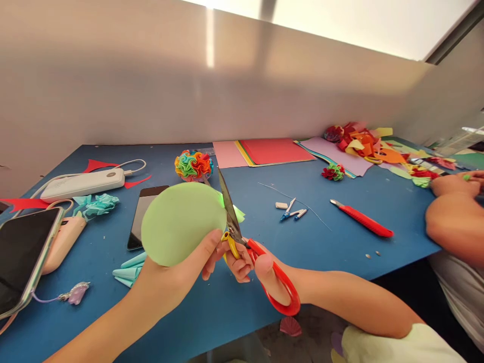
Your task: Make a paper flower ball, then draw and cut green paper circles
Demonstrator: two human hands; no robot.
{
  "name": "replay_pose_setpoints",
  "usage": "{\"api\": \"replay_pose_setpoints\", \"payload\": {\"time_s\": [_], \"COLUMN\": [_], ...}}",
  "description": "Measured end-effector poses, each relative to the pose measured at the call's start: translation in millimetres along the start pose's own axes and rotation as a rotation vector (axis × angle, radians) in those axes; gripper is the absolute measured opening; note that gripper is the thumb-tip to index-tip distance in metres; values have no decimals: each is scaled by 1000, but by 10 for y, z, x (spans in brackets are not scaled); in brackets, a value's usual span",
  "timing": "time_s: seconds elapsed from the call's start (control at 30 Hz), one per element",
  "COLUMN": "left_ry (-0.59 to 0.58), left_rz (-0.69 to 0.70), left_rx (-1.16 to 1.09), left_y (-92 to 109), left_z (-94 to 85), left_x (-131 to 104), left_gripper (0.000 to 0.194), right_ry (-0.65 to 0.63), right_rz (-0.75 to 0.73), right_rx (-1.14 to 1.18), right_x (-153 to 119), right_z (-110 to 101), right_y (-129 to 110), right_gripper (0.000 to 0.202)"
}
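Observation:
My left hand (189, 254) pinches a pale green paper circle (181, 219) by its lower right edge, thumb on top. In my right hand (270, 269) are scissors (282, 287) with red and yellow handles, my thumb through the red loop. Their blades (227, 201) are parted and meet the circle's right edge; a brighter green scrap of paper (239, 214) shows just beyond them. Both hands are close together above the blue table. Part of a dark phone (141, 217) is hidden behind the circle.
A red utility knife (363, 219), a small compass (291, 210) and an eraser (281, 205) lie to the right. Coloured paper sheets (280, 151) and a multicoloured paper ball (193, 165) stand farther back. Power bank (83, 184) and phone (26, 257) are left. Another person's arm (456, 217) rests at right.

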State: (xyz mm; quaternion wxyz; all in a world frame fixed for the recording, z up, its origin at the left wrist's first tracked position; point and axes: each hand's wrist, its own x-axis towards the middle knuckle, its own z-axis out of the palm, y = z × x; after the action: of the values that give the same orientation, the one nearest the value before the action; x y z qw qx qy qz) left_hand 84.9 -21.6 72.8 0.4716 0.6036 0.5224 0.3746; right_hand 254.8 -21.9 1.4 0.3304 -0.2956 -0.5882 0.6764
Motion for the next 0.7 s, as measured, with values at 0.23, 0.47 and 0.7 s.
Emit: {"api": "replay_pose_setpoints", "payload": {"time_s": [0.23, 0.47, 0.7], "left_ry": [-31, -58, -64], "left_rz": [-12, -22, -1], "left_rx": [-2, 18, 57], "left_y": [-21, -37, -15], "left_z": [-10, -35, -59], "left_x": [9, 28, 21], "left_gripper": [42, 41, 46], "right_ry": [14, 46, 72], "right_rz": [-74, -50, -36], "right_rx": [62, 40, 31], "right_x": [20, -44, -59], "right_z": [-3, 27, 24], "right_y": [79, -41, -33], "right_gripper": [81, 80, 78]}}
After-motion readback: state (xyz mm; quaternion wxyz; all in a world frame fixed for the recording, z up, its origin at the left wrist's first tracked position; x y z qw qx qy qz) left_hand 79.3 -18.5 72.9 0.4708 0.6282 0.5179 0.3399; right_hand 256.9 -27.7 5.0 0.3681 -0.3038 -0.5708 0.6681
